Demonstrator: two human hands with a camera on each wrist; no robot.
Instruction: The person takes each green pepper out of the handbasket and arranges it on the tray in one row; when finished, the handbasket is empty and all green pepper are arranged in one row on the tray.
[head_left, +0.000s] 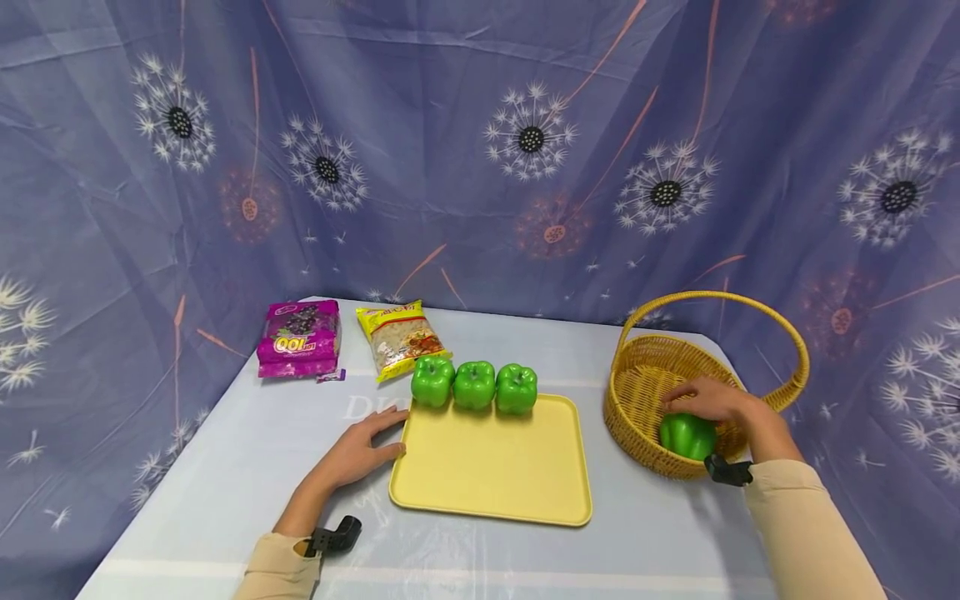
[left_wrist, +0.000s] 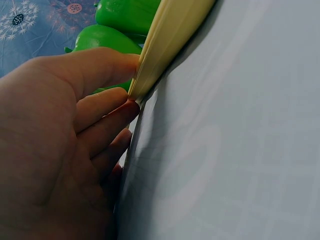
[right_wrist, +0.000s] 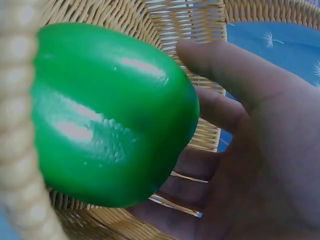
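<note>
In the head view my right hand reaches into a wicker basket and lies over a green bell pepper. The right wrist view has the thumb at the upper edge of this glossy pepper, with the other fingers curving round its far side. My left hand is at the left edge of a yellow tray. Seen from the left wrist, its thumb and fingertips touch the tray's rim. Three more green bell peppers stand in a row along the tray's back edge.
A purple candy bag lies at the back left, a small wrapped piece beside it. Right of it is a yellow food packet. The basket's tall handle arches over it. A patterned curtain hangs behind the white table.
</note>
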